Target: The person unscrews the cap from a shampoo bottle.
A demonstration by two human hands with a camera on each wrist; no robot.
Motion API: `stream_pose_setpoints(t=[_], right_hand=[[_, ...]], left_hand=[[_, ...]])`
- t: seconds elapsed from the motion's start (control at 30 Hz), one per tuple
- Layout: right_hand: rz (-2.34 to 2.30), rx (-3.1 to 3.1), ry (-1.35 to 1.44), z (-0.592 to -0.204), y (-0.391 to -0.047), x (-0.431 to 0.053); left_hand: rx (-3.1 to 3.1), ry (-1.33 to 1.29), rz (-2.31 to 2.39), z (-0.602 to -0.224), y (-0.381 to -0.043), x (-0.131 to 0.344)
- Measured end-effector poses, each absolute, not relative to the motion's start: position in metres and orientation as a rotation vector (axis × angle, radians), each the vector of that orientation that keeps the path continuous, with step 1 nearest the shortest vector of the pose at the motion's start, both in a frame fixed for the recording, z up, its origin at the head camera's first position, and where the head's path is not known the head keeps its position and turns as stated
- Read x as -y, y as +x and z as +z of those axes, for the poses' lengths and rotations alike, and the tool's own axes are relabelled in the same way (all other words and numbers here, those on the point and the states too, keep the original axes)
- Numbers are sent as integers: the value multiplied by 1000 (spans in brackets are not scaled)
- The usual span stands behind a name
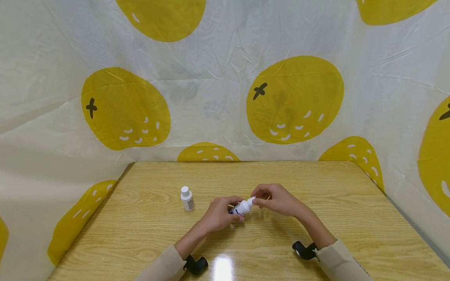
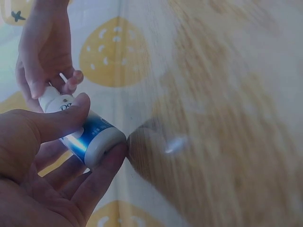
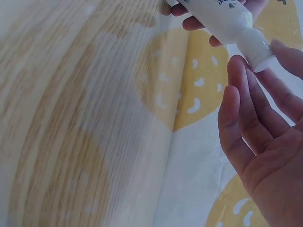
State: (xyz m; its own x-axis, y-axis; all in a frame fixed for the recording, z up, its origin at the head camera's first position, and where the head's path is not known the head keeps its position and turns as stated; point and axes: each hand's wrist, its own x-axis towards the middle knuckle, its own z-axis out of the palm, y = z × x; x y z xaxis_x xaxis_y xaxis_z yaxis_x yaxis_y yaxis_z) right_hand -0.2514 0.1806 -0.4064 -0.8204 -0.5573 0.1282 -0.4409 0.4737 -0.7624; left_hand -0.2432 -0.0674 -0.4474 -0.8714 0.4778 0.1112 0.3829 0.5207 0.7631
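Observation:
A small white bottle (image 1: 241, 208) with a blue-printed label is held tilted over the table, its white cap (image 1: 251, 201) pointing up and to the right. My left hand (image 1: 219, 214) grips the bottle's body, thumb on one side and fingers beneath, as the left wrist view shows with the blue label (image 2: 90, 137). The right hand (image 1: 277, 199) pinches the cap between thumb and fingertips; in the right wrist view the cap (image 3: 255, 49) sits on the bottle's neck. A second white bottle (image 1: 188, 200) with a white cap stands upright to the left of my left hand.
The wooden table (image 1: 158, 242) stretches under both hands. Behind it hangs a pale cloth (image 1: 211, 101) with yellow fruit shapes, also along both sides. Black camera mounts (image 1: 197, 265) sit at both wrists.

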Motion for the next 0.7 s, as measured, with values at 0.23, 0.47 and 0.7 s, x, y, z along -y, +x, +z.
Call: stream_pose_setpoints(t=[0.23, 0.47, 0.7], right_hand=[[-1239, -2595, -895, -406, -252, -181], [-1282, -2537, -878, -406, -251, -182], [-1242, -2578, -872, -406, -252, -182]], left_hand=[[-2643, 754, 1286, -448, -244, 67], [-2633, 744, 1284, -447, -243, 68], [-2645, 754, 1282, -448, -244, 67]])
